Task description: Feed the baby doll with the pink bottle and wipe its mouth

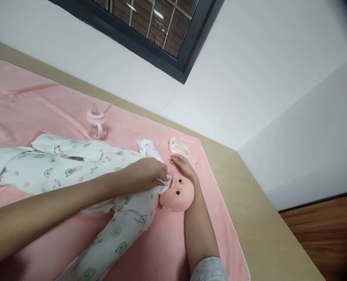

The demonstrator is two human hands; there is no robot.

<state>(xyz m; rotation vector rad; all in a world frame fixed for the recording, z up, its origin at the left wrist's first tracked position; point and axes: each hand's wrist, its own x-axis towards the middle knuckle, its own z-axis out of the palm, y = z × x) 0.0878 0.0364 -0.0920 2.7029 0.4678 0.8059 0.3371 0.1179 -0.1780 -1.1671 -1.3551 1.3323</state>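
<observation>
A baby doll (179,197) lies on its back on a pink mat (167,242), dressed in a white outfit (126,158) with green animal prints. My left hand (147,173) reaches across its chest, fingers closed on a thin white cloth (165,185) at the doll's mouth. Whether that cloth is loose or part of the clothing, I cannot tell. On the far side of the doll's head rests my right hand (183,166), holding nothing, fingers stretched out and slightly bent. My right forearm passes around the crown of the head.
A pink-lidded baby bottle (96,123) with handles stands on the mat beyond the doll. Near my right fingers lies a small clear packet (178,147), with a small transparent piece (199,165) beside it. The wooden tabletop (246,199) borders a white wall and a dark-framed window (161,39).
</observation>
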